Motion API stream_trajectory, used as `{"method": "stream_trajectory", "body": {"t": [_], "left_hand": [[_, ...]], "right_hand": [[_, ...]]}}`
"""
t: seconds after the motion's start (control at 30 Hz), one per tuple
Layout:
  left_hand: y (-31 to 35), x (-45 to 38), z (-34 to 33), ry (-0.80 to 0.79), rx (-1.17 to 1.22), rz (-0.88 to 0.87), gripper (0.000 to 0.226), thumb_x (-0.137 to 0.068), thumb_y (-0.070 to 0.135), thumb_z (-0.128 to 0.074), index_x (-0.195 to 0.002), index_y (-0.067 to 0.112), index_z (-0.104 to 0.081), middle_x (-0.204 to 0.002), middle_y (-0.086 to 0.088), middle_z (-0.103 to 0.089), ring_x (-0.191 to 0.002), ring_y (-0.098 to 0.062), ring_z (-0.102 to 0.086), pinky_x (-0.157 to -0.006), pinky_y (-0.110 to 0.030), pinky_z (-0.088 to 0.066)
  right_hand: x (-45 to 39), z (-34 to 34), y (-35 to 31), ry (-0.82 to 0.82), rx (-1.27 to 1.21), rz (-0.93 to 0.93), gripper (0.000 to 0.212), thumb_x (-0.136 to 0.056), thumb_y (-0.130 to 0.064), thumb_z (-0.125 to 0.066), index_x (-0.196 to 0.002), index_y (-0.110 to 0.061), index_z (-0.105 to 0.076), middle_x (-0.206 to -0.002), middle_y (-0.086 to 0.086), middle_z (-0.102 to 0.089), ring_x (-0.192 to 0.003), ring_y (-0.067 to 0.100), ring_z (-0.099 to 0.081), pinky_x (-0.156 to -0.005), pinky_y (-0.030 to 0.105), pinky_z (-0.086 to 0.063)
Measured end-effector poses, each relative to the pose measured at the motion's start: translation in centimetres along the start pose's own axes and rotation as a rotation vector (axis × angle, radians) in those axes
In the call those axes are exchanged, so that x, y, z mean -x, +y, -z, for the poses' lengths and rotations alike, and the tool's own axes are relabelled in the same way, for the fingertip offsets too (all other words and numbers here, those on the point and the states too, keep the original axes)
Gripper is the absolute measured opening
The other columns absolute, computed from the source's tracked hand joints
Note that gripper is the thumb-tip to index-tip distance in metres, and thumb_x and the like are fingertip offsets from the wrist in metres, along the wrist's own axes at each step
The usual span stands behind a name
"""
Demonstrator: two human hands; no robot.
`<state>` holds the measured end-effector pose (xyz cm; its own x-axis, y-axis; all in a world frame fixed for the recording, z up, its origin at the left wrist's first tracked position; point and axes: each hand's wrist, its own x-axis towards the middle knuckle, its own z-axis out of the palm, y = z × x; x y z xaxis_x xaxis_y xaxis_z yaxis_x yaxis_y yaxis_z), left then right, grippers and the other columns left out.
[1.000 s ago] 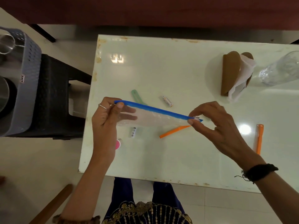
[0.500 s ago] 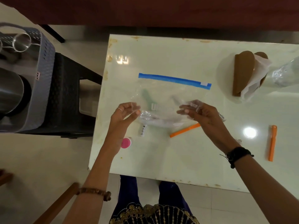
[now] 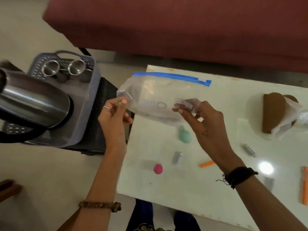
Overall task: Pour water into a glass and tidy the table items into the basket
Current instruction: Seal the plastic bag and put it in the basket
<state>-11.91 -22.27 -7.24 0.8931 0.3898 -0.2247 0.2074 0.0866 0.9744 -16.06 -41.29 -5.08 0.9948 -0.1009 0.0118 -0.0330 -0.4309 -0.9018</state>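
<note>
Pale lettering is showing through the clear zip bag [image 3: 155,97] but is too blurred to read. The white glossy surface [image 3: 216,189] is sitting beside a grey basket [image 3: 86,105] on a dark stool, above a beige floor. The bag is hanging over the surface's left edge, long axis running left-right, blue zip strip uppermost. Left hand [image 3: 113,117] and right hand [image 3: 203,124] are each pinching a bottom corner, well apart.

Clear bag [image 3: 156,97] with blue zip strip [image 3: 171,77]. Grey perforated basket [image 3: 86,90], left, holding shiny steel cups [image 3: 50,68]. White table [image 3: 216,189]: pink ball [image 3: 158,168], mint green piece [image 3: 184,135], orange sticks [image 3: 207,164], brown holder [image 3: 273,112] far right. Maroon sofa [image 3: 183,22] far.
</note>
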Motion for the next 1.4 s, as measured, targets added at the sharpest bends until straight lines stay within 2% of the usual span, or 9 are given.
{"method": "stream_trajectory", "body": {"t": [0.2, 0.5, 0.7, 0.83, 1.03, 1.17, 1.23, 1.3, 1.4], "left_hand": [[4.0, -6.4, 4.8, 0.266, 0.207, -0.078, 0.006, -0.09, 0.01, -0.056, -0.087, 0.015, -0.058, -0.061, -0.001, -0.044, -0.048, -0.006, -0.04, -0.046, -0.017, -0.041], [7.9, -18.2, 9.2, 0.368, 0.294, -0.156, 0.015, -0.093, 0.003, -0.045, -0.086, 0.017, -0.049, -0.048, 0.005, -0.041, -0.039, -0.007, -0.038, -0.041, -0.018, -0.039], [7.0, -23.0, 8.9, 0.656, 0.249, -0.076, 0.015, -0.088, 0.002, -0.041, -0.091, 0.014, -0.049, -0.074, 0.001, -0.057, -0.054, -0.012, -0.055, -0.047, -0.022, -0.043], [6.1, -25.3, 8.8, 0.782, 0.105, -0.13, 0.021, -0.091, 0.005, -0.041, -0.108, 0.007, -0.052, -0.07, 0.017, -0.05, -0.055, 0.007, -0.052, -0.05, -0.014, -0.04], [4.0, -25.4, 8.3, 0.701, -0.08, -0.107, 0.038, -0.092, 0.011, -0.043, -0.129, 0.013, -0.038, -0.067, 0.027, -0.05, -0.054, 0.015, -0.051, -0.051, -0.016, -0.035], [1.4, -24.1, 8.8, 0.531, -0.122, -0.126, 0.018, -0.092, 0.008, -0.044, -0.108, 0.007, -0.052, -0.147, 0.008, -0.035, -0.092, 0.036, -0.031, -0.07, 0.001, -0.034], [0.4, -22.7, 9.0, 0.448, -0.167, -0.178, 0.055, -0.09, 0.003, -0.045, -0.13, 0.04, -0.033, -0.134, -0.014, -0.046, -0.11, 0.006, -0.047, -0.086, -0.013, -0.041], [0.1, -21.3, 9.2, 0.379, -0.183, -0.211, 0.076, -0.088, -0.003, -0.043, -0.142, 0.038, -0.008, -0.12, -0.017, -0.051, -0.105, -0.022, -0.052, -0.093, -0.037, -0.046], [-1.0, -19.8, 9.3, 0.277, -0.221, -0.206, 0.077, -0.087, -0.008, -0.043, -0.137, 0.039, -0.007, -0.138, -0.018, -0.032, -0.123, -0.026, -0.042, -0.102, -0.044, -0.042]], "right_hand": [[-5.9, -9.6, -5.2, 0.038, 0.023, 0.129, 0.025, -0.091, -0.024, -0.057, -0.114, -0.017, -0.064, -0.084, 0.005, -0.058, -0.068, 0.009, -0.044, -0.064, 0.013, -0.038], [-14.1, -20.9, -9.2, 0.002, -0.215, 0.081, 0.019, -0.089, -0.02, -0.059, -0.104, -0.012, -0.068, -0.096, 0.008, -0.07, -0.092, 0.028, -0.061, -0.078, 0.041, -0.051], [-18.1, -25.4, -9.2, -0.089, -0.189, 0.055, 0.02, -0.089, -0.017, -0.059, -0.102, -0.006, -0.068, -0.097, 0.016, -0.07, -0.093, 0.031, -0.062, -0.083, 0.048, -0.049], [-20.1, -28.4, -9.1, -0.147, -0.144, 0.041, 0.024, -0.09, -0.016, -0.057, -0.096, 0.006, -0.063, -0.099, 0.023, -0.066, -0.091, 0.037, -0.06, -0.081, 0.05, -0.049], [-20.8, -29.9, -8.2, -0.239, -0.028, 0.059, 0.022, -0.09, -0.019, -0.057, -0.101, -0.002, -0.064, -0.1, 0.019, -0.065, -0.091, 0.031, -0.06, -0.081, 0.049, -0.05], [-21.0, -29.4, -7.5, -0.281, 0.085, 0.057, 0.021, -0.084, -0.019, -0.064, -0.095, -0.002, -0.066, -0.096, 0.009, -0.068, -0.079, 0.015, -0.06, -0.069, 0.023, -0.048], [-21.2, -29.1, -7.4, -0.284, 0.117, 0.078, 0.019, -0.084, -0.019, -0.065, -0.093, -0.002, -0.068, -0.096, 0.009, -0.07, -0.081, 0.017, -0.062, -0.067, 0.016, -0.045], [-21.5, -28.9, -7.3, -0.259, 0.201, 0.132, 0.021, -0.085, -0.021, -0.065, -0.093, -0.002, -0.069, -0.092, 0.009, -0.07, -0.076, 0.017, -0.061, -0.062, 0.014, -0.041], [-21.5, -28.6, -7.0, -0.2, 0.362, 0.258, 0.023, -0.088, -0.021, -0.062, -0.092, 0.0, -0.068, -0.075, -0.001, -0.062, -0.056, 0.005, -0.048, -0.054, 0.008, -0.035]]}}
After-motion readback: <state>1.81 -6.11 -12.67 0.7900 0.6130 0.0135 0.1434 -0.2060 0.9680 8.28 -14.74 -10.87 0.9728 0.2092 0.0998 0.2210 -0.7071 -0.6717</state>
